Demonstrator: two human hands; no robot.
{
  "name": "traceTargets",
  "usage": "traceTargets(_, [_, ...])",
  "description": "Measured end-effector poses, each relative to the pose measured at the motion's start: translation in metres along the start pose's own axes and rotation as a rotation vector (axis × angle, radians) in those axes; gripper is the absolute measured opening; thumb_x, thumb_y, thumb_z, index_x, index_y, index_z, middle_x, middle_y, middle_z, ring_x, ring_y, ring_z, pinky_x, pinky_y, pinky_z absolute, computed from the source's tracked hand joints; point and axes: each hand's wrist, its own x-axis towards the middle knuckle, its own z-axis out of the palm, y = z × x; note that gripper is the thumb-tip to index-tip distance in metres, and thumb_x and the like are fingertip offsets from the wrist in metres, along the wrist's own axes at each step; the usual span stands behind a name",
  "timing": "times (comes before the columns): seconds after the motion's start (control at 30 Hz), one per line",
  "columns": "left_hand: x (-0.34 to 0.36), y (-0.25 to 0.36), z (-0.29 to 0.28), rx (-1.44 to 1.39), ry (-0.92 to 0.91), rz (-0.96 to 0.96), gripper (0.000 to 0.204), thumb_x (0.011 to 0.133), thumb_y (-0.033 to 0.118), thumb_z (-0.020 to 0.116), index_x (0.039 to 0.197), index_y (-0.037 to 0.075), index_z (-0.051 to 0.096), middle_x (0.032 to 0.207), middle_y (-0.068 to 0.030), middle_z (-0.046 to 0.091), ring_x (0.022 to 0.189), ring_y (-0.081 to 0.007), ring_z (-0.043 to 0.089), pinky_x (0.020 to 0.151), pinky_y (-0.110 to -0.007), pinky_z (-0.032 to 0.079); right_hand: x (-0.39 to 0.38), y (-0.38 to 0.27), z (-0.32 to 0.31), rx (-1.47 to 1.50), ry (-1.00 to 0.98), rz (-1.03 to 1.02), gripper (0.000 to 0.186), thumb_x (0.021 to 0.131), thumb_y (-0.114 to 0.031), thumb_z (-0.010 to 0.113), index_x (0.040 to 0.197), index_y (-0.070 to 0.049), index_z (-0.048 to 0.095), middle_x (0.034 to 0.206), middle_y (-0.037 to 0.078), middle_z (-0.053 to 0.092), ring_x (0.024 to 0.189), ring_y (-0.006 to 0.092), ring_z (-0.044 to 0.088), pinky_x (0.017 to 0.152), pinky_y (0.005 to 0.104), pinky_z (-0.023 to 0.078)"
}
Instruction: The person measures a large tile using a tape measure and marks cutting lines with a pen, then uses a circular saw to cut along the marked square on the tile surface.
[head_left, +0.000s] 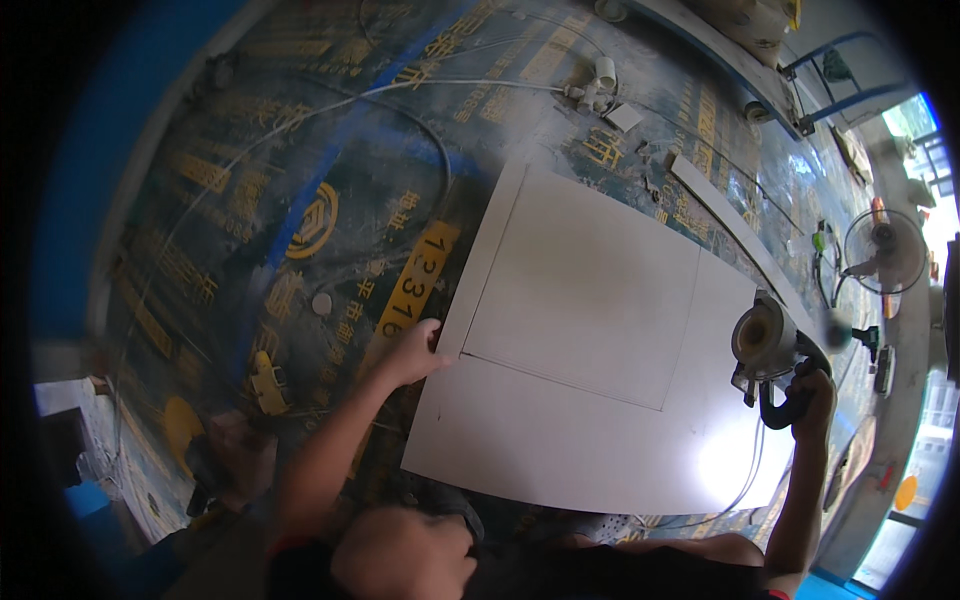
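A large white slab [590,280] lies flat on the covered floor in front of me, with thin dark lines drawn on it in a rectangle. My left hand [412,352] grips the slab's left edge with its fingers bent. At the slab's right side, my right hand [815,395] is wrapped around the dark handle of a handheld power cutter [762,340]. The cutter is held over the slab's right edge, and its blade cannot be made out. A power cord [752,470] hangs below it across a bright patch of light.
Dark green printed sheeting [250,170] covers the floor. A long narrow white strip [735,215] lies beyond the slab, near broken bits. A hose [440,85] runs to a small fitting [595,95]. A fan [885,250] and a blue-framed trolley [850,85] stand right. A yellow tool [268,385] lies left.
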Motion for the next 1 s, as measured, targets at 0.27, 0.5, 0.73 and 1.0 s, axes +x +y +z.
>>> traceTargets(0.27, [-0.045,0.102,-0.079,0.694,0.071,-0.060,0.050,0.080,0.023,0.072,0.120,-0.004,0.057,0.095,-0.0180,0.068,0.087,-0.0279,0.066,0.077,-0.038,0.052,0.058,0.039,-0.011,0.063,-0.017,-0.035,0.018,0.073,-0.018,0.055,0.084,-0.003,0.058,0.065,0.002,0.049,0.055,0.0136,0.047,0.055,0.0253,0.040])
traceTargets(0.5, [0.030,0.074,-0.047,0.584,0.106,-0.193,0.054,0.083,0.037,0.074,0.115,-0.004,0.060,0.103,-0.0164,0.068,0.091,-0.0249,0.065,0.079,-0.038,0.051,0.096,0.059,0.032,0.036,-0.014,-0.154,0.017,0.067,-0.016,0.056,0.076,-0.002,0.057,0.065,0.004,0.050,0.058,0.0160,0.049,0.057,0.0292,0.042])
traceTargets(0.73, [0.077,0.023,0.019,-0.389,0.177,0.015,0.038,0.085,0.025,0.074,0.111,-0.001,0.062,0.103,-0.0078,0.067,0.093,-0.0176,0.062,0.084,-0.032,0.048,0.118,0.067,0.017,0.093,-0.025,-0.201,0.010,0.067,-0.008,0.054,0.073,0.000,0.055,0.065,0.007,0.050,0.059,0.0180,0.048,0.057,0.0315,0.042])
traceTargets(1.0, [0.082,0.023,0.006,-0.549,0.034,-0.074,0.042,0.085,0.023,0.074,0.115,-0.004,0.061,0.105,-0.0103,0.067,0.090,-0.0217,0.065,0.080,-0.034,0.052,0.142,0.081,0.055,0.162,-0.029,-0.206,0.007,0.069,-0.007,0.054,0.070,0.000,0.055,0.064,0.009,0.052,0.056,0.0192,0.049,0.055,0.0321,0.043])
